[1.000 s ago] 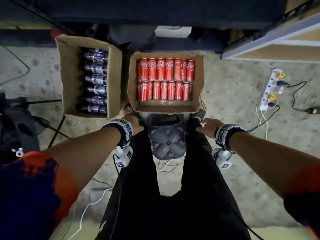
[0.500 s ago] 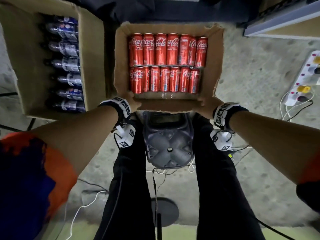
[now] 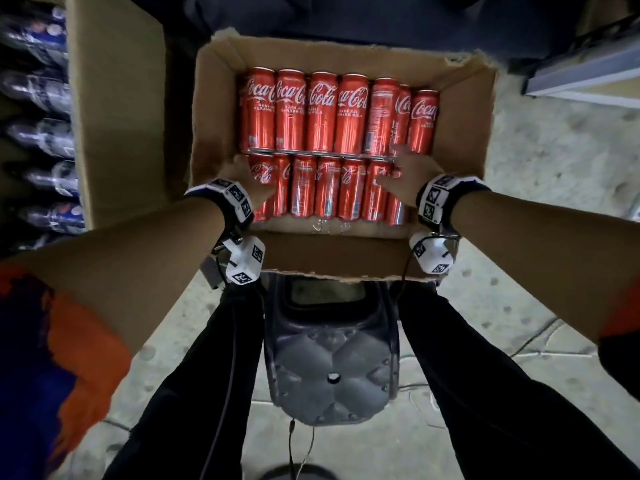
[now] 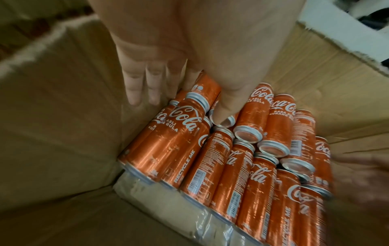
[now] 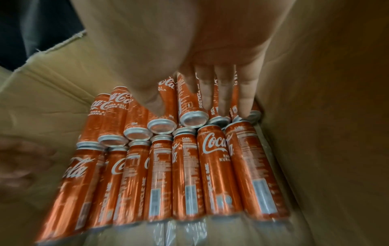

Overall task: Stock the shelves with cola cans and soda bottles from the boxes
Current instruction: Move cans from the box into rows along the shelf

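An open cardboard box (image 3: 460, 140) on the floor holds red cola cans (image 3: 322, 112) lying on their sides in two rows. My left hand (image 3: 247, 176) is inside the box at the left end of the near row, its fingers (image 4: 145, 83) straight beside the left wall and the thumb (image 4: 224, 114) down among the can ends. At the right end, my right hand (image 3: 407, 171) hovers with straight fingers (image 5: 223, 86) over the far-row cans (image 5: 189, 106). Neither hand grips a can. A second box (image 3: 117, 116) on the left holds soda bottles (image 3: 41, 136).
A grey shelf edge (image 3: 585, 71) shows at the top right. A grey device (image 3: 329, 362) hangs at my chest between black trouser legs. Bare concrete floor (image 3: 554, 174) lies right of the can box, with thin cables (image 3: 540, 330) on it.
The view has closed in on the can box. Both hands have moved from the box's near outer corners over the front wall and down onto the cans.
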`<state>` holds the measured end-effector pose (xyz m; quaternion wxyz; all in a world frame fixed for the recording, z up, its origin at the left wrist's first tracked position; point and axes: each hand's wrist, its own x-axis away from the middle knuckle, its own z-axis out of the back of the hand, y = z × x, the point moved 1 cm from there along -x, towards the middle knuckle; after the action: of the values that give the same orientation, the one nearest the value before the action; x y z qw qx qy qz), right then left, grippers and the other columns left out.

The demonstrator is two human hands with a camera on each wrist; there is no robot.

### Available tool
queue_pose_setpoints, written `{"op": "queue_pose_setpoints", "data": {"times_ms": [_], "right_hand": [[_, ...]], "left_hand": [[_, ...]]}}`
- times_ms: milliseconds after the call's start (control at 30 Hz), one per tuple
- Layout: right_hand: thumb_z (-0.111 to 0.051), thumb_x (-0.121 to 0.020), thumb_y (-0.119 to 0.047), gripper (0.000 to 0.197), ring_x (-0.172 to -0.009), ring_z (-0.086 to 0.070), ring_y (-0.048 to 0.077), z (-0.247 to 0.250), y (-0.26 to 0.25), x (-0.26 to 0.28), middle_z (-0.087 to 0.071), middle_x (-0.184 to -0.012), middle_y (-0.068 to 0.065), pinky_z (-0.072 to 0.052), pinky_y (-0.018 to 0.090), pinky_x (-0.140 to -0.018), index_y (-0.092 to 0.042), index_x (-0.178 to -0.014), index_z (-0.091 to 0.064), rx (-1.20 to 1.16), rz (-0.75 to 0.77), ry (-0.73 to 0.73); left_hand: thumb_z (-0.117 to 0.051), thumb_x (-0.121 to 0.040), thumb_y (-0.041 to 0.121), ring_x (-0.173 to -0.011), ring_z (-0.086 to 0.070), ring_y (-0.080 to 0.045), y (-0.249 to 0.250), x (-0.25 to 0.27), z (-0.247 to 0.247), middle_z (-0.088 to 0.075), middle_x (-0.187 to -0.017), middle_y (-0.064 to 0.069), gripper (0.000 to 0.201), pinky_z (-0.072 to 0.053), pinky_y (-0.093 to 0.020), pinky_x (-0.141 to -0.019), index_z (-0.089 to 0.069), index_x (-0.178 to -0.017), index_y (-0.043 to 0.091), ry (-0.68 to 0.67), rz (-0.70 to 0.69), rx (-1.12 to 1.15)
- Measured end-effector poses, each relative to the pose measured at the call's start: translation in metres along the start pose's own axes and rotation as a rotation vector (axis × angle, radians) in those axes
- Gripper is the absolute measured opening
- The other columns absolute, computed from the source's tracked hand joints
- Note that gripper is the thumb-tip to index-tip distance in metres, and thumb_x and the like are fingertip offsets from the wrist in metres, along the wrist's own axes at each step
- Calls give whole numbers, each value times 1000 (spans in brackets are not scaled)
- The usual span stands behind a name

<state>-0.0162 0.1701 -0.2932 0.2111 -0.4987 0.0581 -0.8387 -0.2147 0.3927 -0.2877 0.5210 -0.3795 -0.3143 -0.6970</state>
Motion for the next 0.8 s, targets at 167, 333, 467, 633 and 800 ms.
{"op": "queue_pose_setpoints", "data": {"times_ms": [167, 333, 467, 633, 800], "right_hand": [[-64, -92, -47, 90, -128, -54, 35, 0, -1, -59, -46, -149, 16, -44, 42, -109, -14, -160, -13, 14, 6, 176], [-72, -87, -44, 100, -136, -45, 36, 4, -6, -96, -37, -153, 19, -37, 42, -115, -13, -160, -11, -73, -35, 307], [-83, -73, -41, 101, -128, -51, 30, 2, -7, -113, -46, -143, 15, -41, 34, -107, -15, -154, -27, -192, -86, 406], [-86, -69, -30, 93, -118, -57, 26, 2, -11, -118, -50, -135, 10, -47, 33, -97, -20, -145, -33, -316, -182, 403], [-87, -65, -42, 93, -118, -56, 26, 3, -15, -116, -50, -134, 7, -50, 36, -95, -18, -140, -39, -316, -262, 370]], "left_hand": [[-76, -79, 55, -127, -52, -36, 4, -28, -13, -46, -144, -14, 92, -45, -53, -105, -31, -148, 15, 34, 43, 36], [-79, -73, 63, -130, -49, -34, 2, -52, -30, -42, -147, -13, 102, -43, -51, -105, -28, -148, 16, 48, 94, 128], [-73, -75, 69, -128, -50, -36, 1, -66, -42, -40, -145, -13, 99, -44, -54, -104, -28, -145, 16, 114, 93, 84], [-73, -78, 62, -127, -49, -38, 1, -73, -46, -38, -145, -12, 97, -43, -58, -105, -23, -147, 16, 104, 95, 89], [-72, -80, 62, -125, -52, -36, 2, -70, -44, -42, -142, -13, 91, -45, -54, -101, -28, -142, 13, 79, 64, 52]]}}
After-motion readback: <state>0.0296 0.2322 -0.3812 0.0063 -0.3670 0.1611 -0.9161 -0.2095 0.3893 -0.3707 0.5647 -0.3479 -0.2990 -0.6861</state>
